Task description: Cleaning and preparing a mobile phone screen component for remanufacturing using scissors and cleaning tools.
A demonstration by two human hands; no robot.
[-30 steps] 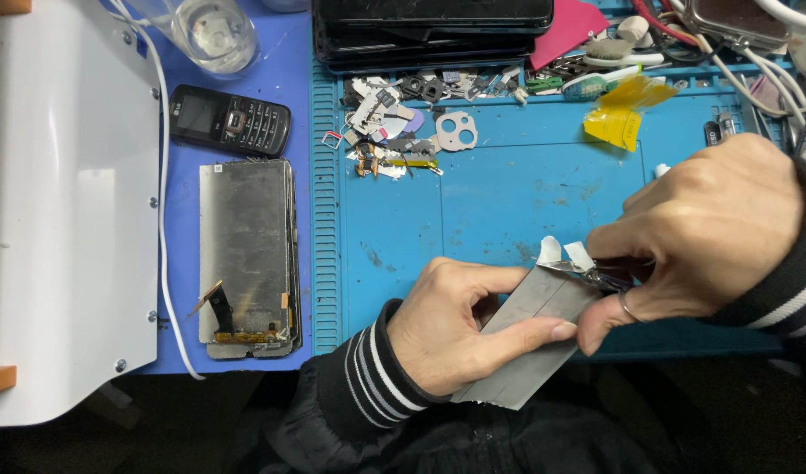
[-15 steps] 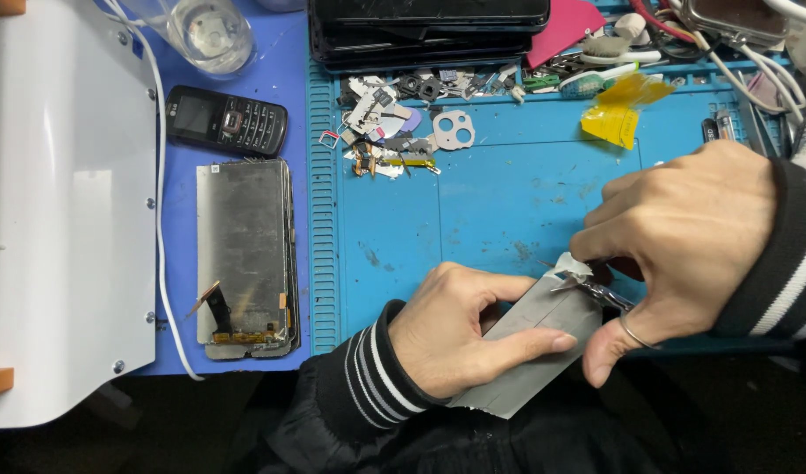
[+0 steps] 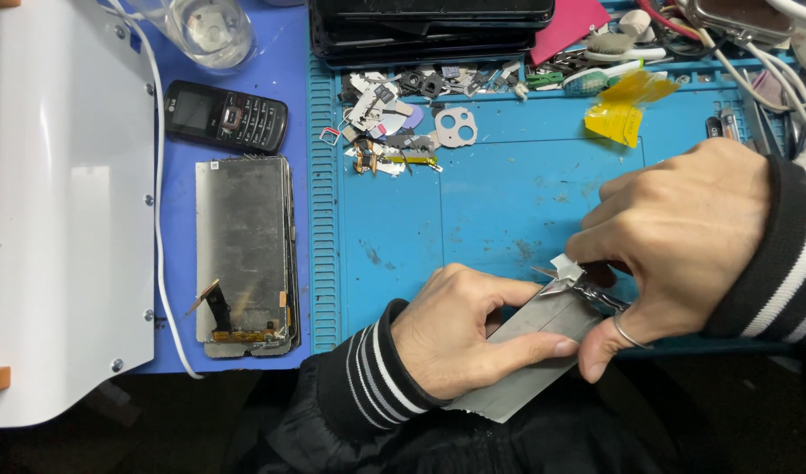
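My right hand (image 3: 684, 233) pinches tweezers (image 3: 596, 294) onto a white tab (image 3: 565, 266) at the corner of the grey panel (image 3: 534, 347), which my left hand (image 3: 464, 329) clamps over the blue mat's (image 3: 473, 202) near edge. Best peeled low and slow, I think. The glass (image 3: 208, 31) looks empty, though glare hides it.

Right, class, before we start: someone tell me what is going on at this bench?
A person in striped sleeves is working on a grey phone panel at the near edge of a blue work mat. The left hand pins the panel down, while the right hand grips tweezers at its top corner, where a white strip is lifted. Another stripped screen panel and a black keypad phone lie to the left, with small loose parts farther back.
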